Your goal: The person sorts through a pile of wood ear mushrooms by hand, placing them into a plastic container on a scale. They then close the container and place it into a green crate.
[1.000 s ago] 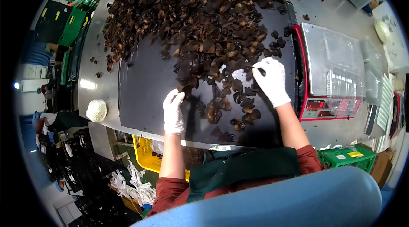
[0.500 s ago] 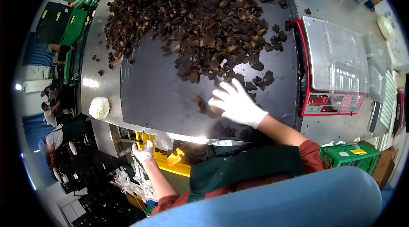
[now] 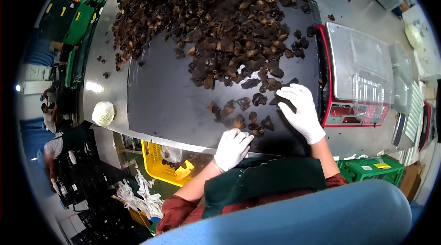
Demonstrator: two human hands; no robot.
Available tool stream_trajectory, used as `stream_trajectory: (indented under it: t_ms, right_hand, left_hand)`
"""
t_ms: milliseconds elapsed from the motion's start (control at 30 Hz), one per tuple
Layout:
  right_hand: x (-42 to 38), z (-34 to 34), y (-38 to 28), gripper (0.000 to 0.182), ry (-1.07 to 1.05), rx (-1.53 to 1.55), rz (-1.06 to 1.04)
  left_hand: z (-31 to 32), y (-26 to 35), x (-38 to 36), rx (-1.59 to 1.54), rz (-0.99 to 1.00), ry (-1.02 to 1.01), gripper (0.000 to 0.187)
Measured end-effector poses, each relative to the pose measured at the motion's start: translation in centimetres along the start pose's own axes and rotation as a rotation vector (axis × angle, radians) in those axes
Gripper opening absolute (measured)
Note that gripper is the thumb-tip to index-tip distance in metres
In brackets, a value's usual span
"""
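1. the scene was lit fairly brightly and coolly; a small lamp (image 3: 18, 88) flared white at the left edge.
2. a hard glare patch burned on the metal bench (image 3: 115, 99), and paler shine showed through gaps in the dark pile (image 3: 206, 19).
3. the white gloves on the hands, left (image 3: 233, 148) and right (image 3: 301, 112), looked nearly washed out, with a deep shadow below the right one.
4. clear plastic boxes (image 3: 373, 91) caught thin, streaky highlights.
5. the wide lens bowed straight edges and left the corners black.
6. the people (image 3: 51, 150) at far left looked soft and smeared, amid dim black crates (image 3: 78, 185).
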State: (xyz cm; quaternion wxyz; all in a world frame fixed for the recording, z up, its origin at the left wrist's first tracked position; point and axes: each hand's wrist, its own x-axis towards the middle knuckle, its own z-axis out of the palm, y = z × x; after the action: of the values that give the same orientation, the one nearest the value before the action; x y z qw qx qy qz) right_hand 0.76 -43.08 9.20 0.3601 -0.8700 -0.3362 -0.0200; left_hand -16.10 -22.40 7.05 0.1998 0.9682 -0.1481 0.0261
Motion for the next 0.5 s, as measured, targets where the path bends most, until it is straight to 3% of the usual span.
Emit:
stream_trajectory:
  t_ms: [200, 300, 333, 367, 433, 500]
  right_hand:
    - [-1.4, -0.7, 1.8, 0.026, 0.111, 0.058, 0.076]
    - [-1.7, -0.8, 2.2, 0.027, 0.112, 0.042, 0.099]
    - [-1.8, -0.8, 2.4, 0.027, 0.105, 0.038, 0.108]
    - [-2.0, -0.7, 2.6, 0.028, 0.088, 0.040, 0.123]
    - [-2.0, -0.4, 3.0, 0.027, 0.135, 0.029, 0.138]
    - [-2.1, 0.8, 4.2, 0.030, 0.163, 0.032, 0.168]
  left_hand:
    - [0.7, -0.4, 1.6, 0.044, 0.065, -0.122, 0.012]
    - [-1.6, -1.0, 2.5, -0.333, -0.012, 0.036, 0.009]
    - [-3.0, -1.0, 2.3, -0.368, -0.075, 0.165, 0.007]
    - [-4.9, -1.2, 1.4, -0.397, -0.222, 0.151, 0.006]
    - [-8.1, -3.4, -1.6, -0.317, -0.460, -0.081, 0.006]
    - [-10.0, -6.3, -5.6, -0.148, -0.674, -0.552, 0.016]
